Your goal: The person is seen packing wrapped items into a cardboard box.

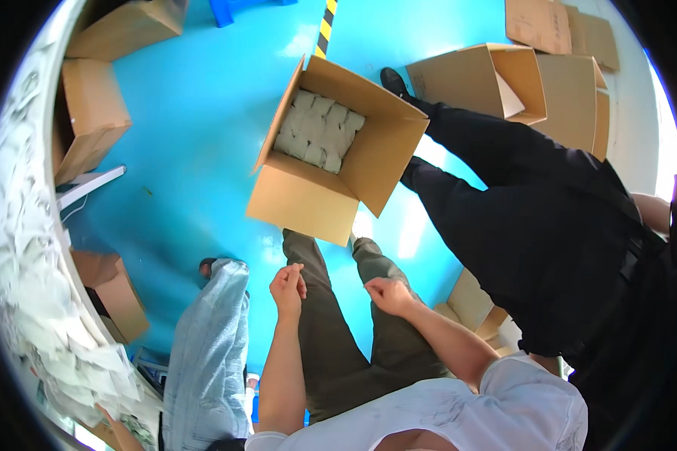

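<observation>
My left hand (288, 289) hovers over my left thigh with its fingers curled in and nothing visible in them. Across from it, my right hand (390, 295) is closed in a loose fist above my right leg, also with nothing showing in it. In front of my feet an open cardboard box (302, 201) rests on the blue floor, flaps spread outward. Rows of whitish-grey soft packs (320, 129) cover its bottom. Neither hand touches the box.
A person in black trousers (534, 218) stands close on the right, feet near the box. On the left are light-blue trousers (210, 353) of another person and a table heaped with white pieces (53, 301). More cartons (459, 79) stand at the far right, others (94, 113) at left.
</observation>
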A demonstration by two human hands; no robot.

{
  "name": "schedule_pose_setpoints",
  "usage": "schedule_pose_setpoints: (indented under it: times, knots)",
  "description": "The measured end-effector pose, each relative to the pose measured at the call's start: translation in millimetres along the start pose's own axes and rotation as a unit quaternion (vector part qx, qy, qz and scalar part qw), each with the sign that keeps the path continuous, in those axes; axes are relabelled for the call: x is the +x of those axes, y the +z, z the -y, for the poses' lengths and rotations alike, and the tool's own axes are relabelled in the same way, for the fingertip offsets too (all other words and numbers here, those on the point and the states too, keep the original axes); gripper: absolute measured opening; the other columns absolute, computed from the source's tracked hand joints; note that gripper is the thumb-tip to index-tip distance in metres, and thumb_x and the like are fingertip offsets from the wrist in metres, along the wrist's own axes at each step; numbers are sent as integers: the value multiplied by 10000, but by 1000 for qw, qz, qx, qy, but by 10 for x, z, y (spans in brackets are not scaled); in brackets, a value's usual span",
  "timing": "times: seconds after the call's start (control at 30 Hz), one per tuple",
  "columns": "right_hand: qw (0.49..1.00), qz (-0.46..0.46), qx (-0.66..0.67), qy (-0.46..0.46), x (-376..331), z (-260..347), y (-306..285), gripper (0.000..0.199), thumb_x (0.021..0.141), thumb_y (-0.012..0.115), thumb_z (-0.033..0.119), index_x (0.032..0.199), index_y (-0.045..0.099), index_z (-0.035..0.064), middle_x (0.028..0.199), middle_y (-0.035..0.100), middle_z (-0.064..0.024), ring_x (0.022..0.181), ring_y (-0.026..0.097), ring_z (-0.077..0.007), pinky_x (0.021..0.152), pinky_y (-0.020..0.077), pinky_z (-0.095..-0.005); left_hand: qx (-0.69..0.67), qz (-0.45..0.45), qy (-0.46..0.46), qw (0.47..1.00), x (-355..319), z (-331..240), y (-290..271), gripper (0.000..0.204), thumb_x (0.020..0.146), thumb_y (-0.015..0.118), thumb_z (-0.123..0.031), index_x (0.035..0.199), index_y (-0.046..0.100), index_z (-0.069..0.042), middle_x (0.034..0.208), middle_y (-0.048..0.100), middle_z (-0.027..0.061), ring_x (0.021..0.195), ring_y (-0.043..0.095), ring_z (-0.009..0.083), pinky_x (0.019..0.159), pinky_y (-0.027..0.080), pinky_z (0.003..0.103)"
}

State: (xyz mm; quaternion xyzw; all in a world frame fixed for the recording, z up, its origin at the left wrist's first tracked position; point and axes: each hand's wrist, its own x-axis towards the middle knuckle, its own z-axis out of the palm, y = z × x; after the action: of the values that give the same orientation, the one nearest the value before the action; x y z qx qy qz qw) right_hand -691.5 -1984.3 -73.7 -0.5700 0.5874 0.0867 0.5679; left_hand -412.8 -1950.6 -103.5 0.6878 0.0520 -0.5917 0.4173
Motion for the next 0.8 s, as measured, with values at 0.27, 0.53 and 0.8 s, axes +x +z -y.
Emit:
schedule_pose_setpoints:
  times: [0.27,0.53,0.8]
  knots:
    - [895,191,-394,-90,42,-453,-224,258,920,552,256,1011,740,103,1006,747,-161,984,713,-364,882,562,-494,-79,98,333,934,-1879,-655,539,336,1039,614,-254,1107,683,68,612,533,18,479,434,107,481,330,267]
    - [812,257,-503,-144,-304,-838,-221,293,925,536,253,1052,746,94,1147,726,-182,1066,699,-353,909,561,-483,-181,189,614,745,-3841,-1466,711,862,962,501,-734,1022,663,111,642,597,80,447,517,190,366,325,321]
    - [948,236,-195,-89,-600,-1366,-442,293,947,657,284,1062,730,25,923,747,-155,832,727,-279,718,599,-407,-405,-1,749,525,-5109,-1314,1329,619,953,563,-699,1240,737,-180,1079,714,86,573,572,261,411,409,380]
